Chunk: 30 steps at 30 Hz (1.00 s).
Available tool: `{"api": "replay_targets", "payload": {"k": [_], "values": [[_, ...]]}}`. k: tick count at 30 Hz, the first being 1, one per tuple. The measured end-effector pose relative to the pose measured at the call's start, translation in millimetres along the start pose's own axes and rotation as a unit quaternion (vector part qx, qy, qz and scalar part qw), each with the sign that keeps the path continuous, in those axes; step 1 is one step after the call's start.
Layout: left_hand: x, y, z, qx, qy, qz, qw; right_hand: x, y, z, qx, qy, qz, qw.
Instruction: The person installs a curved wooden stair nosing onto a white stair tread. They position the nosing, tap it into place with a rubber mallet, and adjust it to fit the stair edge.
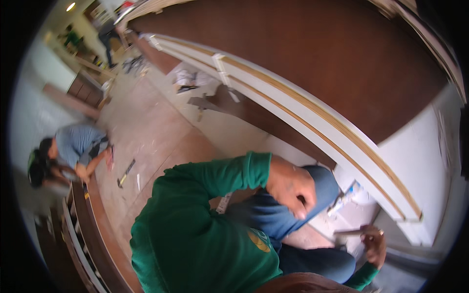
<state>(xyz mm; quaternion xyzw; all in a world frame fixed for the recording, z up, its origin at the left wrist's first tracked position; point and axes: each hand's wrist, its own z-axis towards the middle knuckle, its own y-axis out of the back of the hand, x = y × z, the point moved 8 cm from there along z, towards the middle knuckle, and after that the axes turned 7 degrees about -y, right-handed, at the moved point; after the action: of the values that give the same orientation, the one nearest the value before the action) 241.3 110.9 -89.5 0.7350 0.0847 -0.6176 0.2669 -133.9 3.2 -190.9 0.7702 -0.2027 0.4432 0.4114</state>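
My left hand [293,188], in a green sleeve, is in front of my bent knee in blue jeans [320,183]. Its fingers curl in toward the thumb, and whatever they may hold is too small or hidden to make out. Lower and to the right, my right hand [375,246] is closed on a thin, straight, stick-like piece [348,233] that points left; motion blurs it. Above both hands runs a large dark brown panel [303,63] with white, wood-edged strips [312,119] along its near side. A white and blue tube-like item [344,198] lies beyond my knee.
A hammer [126,173] lies on the dusty floor [161,141] to the left. Farther left, a person in a grey shirt [78,141] crouches over long brown boards [93,224]. A dark board [254,112] lies below the big panel. Other people [107,39] are far back.
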Motion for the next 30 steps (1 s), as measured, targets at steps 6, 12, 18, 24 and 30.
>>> {"api": "replay_targets", "payload": {"k": [6, 12, 18, 24, 30], "values": [[278.1, 43.6, -155.7, -0.133, 0.341, -0.062, 0.929, -12.5, -28.1, 24.0, 0.007, -0.121, -0.117, 0.986], [497.9, 81.8, -395.1, -0.603, 0.492, 0.12, 0.616, -26.9, -78.6, 66.2, 0.098, -0.128, -0.074, 0.984], [552.9, 179.8, -381.5, -0.629, 0.477, 0.198, 0.581, -60.8, -44.5, 43.4, 0.05, -0.165, 0.011, 0.985], [565.2, 239.3, -372.5, -0.542, 0.493, 0.316, 0.602, -89.2, -31.4, 60.8, 0.006, -0.273, -0.03, 0.961], [529.6, 261.4, -354.0, -0.521, 0.527, 0.335, 0.582, -72.0, -44.4, 54.4, -0.026, -0.278, 0.017, 0.96]]}}
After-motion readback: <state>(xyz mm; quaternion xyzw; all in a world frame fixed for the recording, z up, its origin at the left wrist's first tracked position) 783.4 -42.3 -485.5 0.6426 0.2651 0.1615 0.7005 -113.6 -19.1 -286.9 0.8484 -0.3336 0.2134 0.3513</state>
